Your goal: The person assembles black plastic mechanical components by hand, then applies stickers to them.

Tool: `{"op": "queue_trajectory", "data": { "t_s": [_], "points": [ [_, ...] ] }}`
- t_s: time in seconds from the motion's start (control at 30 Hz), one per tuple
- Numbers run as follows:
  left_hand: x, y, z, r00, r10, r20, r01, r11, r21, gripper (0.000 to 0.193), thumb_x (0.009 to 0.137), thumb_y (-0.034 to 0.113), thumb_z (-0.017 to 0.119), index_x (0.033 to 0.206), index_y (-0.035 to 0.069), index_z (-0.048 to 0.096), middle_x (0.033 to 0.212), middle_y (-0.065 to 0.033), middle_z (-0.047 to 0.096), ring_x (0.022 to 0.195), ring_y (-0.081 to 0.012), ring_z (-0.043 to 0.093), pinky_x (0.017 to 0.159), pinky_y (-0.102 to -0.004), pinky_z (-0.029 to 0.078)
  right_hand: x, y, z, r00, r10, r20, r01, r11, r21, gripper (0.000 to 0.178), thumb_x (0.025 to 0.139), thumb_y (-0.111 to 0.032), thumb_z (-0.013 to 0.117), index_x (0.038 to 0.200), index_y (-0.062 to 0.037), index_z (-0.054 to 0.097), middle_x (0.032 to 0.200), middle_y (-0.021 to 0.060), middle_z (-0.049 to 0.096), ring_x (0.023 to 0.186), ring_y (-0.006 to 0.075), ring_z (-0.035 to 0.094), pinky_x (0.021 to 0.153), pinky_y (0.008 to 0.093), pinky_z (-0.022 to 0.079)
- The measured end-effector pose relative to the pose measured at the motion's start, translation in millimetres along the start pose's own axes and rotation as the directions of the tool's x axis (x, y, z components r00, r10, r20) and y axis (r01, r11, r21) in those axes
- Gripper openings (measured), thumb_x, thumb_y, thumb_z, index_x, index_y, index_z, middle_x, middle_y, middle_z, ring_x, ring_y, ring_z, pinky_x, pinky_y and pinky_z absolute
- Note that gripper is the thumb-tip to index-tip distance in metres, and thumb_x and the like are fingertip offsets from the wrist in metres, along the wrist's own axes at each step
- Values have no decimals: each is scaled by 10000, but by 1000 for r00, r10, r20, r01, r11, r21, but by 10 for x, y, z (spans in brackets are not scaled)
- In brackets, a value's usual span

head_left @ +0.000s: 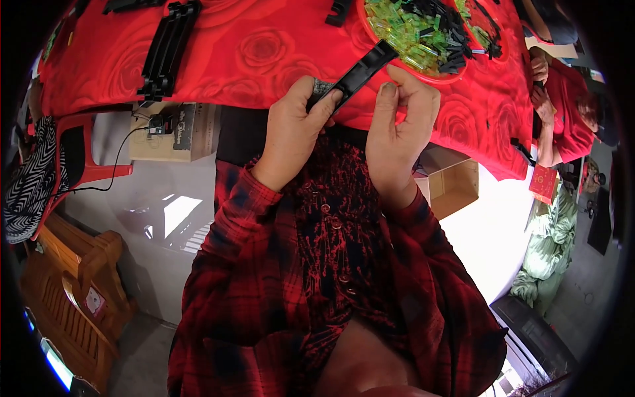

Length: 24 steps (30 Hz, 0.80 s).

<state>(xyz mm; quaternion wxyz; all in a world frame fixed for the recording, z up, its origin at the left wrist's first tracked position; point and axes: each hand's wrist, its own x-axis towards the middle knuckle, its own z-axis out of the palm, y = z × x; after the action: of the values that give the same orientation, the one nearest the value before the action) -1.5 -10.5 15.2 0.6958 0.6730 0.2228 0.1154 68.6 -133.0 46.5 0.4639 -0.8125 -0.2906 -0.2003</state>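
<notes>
My left hand (296, 126) is closed around the near end of a long black plastic part (362, 74), with the thumb on top. The part tilts up and to the right over the table's front edge. A grey textured patch (321, 88) shows between my left fingers and the part; what it is I cannot tell. My right hand (402, 126) is beside the part's far end, thumb and forefinger curled together. Anything small between those fingertips is hidden. Just beyond sits a red tray (454, 79) holding translucent yellow-green pieces (403, 40) and small black pieces (446, 33).
More long black parts (167, 53) lie on the red rose-patterned cloth (264, 49) at the left. Cardboard boxes (192, 135) (456, 185) stand below the table. A red chair (89, 173) and a wooden seat (79, 298) are at the left. Another person (569, 112) works at the right.
</notes>
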Motion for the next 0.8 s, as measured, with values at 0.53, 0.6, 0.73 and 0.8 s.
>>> {"op": "queue_trajectory", "data": {
  "t_s": [0.53,0.6,0.73,0.8],
  "points": [
    [-13,-24,31,998,-4,69,23,962,-271,174,996,222,647,924,84,570,777,40,588,672,-41,574,581,-204,440,-14,-11,43,997,44,61,-50,993,105,270,915,40,591,1185,22,586,943,115,536,875,233,510,779,343,447],
    [-29,18,55,1000,8,21,-1,949,-315,210,977,195,670,871,60,550,716,20,608,611,-37,558,531,-210,427,-18,-9,44,997,40,66,-47,993,105,277,911,43,592,1187,20,584,942,115,536,875,236,510,778,347,446],
    [-41,27,54,1000,1,-2,-2,937,-349,217,978,199,670,863,62,547,715,23,606,615,-39,559,534,-212,429,-35,-21,53,996,42,80,-53,989,141,288,906,47,592,1192,16,581,937,116,536,878,239,517,778,351,446],
    [-16,3,23,999,-16,-33,5,947,-320,209,985,204,660,871,67,550,723,19,606,620,-46,566,535,-215,434,-40,-34,61,995,40,89,-53,988,148,287,907,43,595,1193,15,582,936,116,537,873,237,521,777,350,447]
  ]
}}
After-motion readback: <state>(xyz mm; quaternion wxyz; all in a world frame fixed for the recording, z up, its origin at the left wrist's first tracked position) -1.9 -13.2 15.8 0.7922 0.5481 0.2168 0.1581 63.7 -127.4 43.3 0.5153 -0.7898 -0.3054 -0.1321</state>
